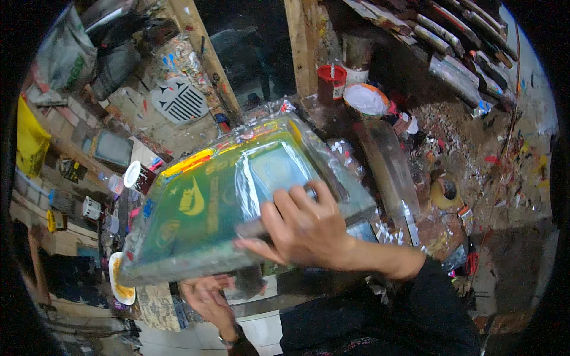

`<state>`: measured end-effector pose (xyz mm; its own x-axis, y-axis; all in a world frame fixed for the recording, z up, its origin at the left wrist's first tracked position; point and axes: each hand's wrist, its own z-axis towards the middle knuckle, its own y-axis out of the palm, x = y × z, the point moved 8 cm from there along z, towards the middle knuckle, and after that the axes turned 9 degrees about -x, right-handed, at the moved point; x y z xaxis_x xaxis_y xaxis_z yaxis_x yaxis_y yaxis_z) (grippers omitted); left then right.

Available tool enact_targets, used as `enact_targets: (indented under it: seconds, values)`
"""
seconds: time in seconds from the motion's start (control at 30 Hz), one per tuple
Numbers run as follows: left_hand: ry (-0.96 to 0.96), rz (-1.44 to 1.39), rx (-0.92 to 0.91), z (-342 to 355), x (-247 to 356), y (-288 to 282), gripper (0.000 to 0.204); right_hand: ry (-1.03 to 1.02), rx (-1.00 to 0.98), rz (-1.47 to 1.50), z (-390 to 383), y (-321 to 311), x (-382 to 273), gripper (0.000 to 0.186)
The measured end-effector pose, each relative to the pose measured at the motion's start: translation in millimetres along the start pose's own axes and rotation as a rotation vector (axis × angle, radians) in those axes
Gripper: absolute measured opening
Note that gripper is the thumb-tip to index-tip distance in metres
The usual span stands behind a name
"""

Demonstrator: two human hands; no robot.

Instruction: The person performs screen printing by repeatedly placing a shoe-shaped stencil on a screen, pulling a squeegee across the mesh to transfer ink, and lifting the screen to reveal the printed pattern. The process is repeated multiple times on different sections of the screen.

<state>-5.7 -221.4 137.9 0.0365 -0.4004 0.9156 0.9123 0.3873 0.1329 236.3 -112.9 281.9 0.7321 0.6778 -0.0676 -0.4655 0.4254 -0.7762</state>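
Note:
A screen-printing frame (pixel 178 267) with green mesh fills the middle, sitting tilted. Yellow and orange ink lies along its far edge, and white ink streaks border a pale rectangular window in the mesh. Over the near right part of the screen, my right hand (pixel 309 228) is closed, fingers curled around a grey-brown, squeegee-like bar (pixel 252 229). Most of that bar is hidden under the hand. Below the frame's near edge is my left hand (pixel 208 301), its fingers smeared by motion and partly covered by the frame. A dark blurred piece (pixel 248 282) shows beside it.
To the left stand a white-rimmed cup (pixel 135 176) and an ink-stained plate (pixel 121 285). Behind on the right are a red tub (pixel 331 83) and a bowl of white ink (pixel 365 98). A scraper (pixel 409 223) and a tape roll (pixel 443 193) lie right.

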Motion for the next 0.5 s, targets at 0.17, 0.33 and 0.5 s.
enact_targets:
  seconds: [0.17, 0.33, 0.5]
  values:
    - [0.045, 0.627, -0.409, 154, -75, 93, 0.048, -0.091, 0.089, -0.041, 141, -45, 36, 0.061]
    - [-0.125, 1.482, -0.917, 186, -223, 131, 0.064, 0.021, -0.248, 0.037, 204, -39, 67, 0.071]
    - [0.073, 0.907, -0.592, 156, -186, 113, 0.032, 0.062, -0.232, 0.027, 245, -35, 88, 0.078]
